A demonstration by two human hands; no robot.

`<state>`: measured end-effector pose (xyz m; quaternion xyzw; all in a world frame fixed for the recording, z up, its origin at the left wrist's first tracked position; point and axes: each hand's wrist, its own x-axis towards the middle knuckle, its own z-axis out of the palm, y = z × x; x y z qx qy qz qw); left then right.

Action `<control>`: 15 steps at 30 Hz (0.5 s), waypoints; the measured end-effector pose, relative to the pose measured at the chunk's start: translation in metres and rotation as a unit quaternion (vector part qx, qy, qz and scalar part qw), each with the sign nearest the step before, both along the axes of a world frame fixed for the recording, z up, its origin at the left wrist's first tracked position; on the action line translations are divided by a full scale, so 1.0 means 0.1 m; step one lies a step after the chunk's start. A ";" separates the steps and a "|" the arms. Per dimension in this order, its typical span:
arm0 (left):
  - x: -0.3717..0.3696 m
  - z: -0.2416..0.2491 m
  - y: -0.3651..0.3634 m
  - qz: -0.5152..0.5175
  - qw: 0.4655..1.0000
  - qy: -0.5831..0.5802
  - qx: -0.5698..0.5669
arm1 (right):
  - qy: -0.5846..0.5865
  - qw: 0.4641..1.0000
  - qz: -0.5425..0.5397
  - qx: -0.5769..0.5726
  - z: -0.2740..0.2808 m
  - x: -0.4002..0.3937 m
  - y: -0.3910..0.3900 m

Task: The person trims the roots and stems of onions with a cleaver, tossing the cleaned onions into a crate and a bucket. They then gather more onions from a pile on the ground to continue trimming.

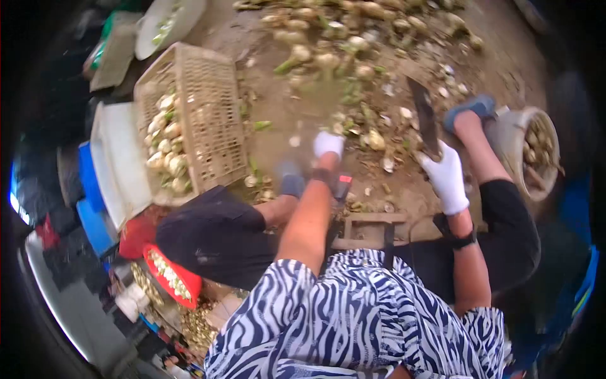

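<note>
My right hand point(445, 177), in a white glove, is closed round the handle of a broad, dark-bladed knife point(423, 110). The blade points forward, over ground strewn with trimmings. My left hand point(329, 144), also white-gloved, reaches forward low over the ground between my legs. Its fingers are hidden and smeared by motion, and a greenish blur just beyond it cannot be made out. Ahead lies a heap of pale, bulb-shaped vegetables point(328, 60) with green stems. One pale, trimmed bulb point(376, 140) lies between my two hands.
A tilted plastic crate point(211, 110) at left holds many pale bulbs point(167, 142). A white bucket point(508, 136) with more bulbs is at right. A pale basin point(148, 31) stands far left, and a red bag point(189, 278) of pale pieces lies behind my left knee.
</note>
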<state>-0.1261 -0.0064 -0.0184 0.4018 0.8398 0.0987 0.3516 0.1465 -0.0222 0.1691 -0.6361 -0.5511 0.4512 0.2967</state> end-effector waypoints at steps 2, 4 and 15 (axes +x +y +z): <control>0.00 -0.06 -0.07 0.095 0.977 -0.176 0.077 | 0.035 0.998 -0.004 -0.045 0.17 -0.09 0.06; 0.10 0.72 0.09 0.098 0.946 -0.306 0.046 | -0.002 1.000 0.018 -0.016 0.04 -0.10 0.09; 0.49 2.03 -0.02 -0.293 0.899 -0.173 0.275 | -0.229 0.925 0.222 0.205 0.44 -0.27 -0.20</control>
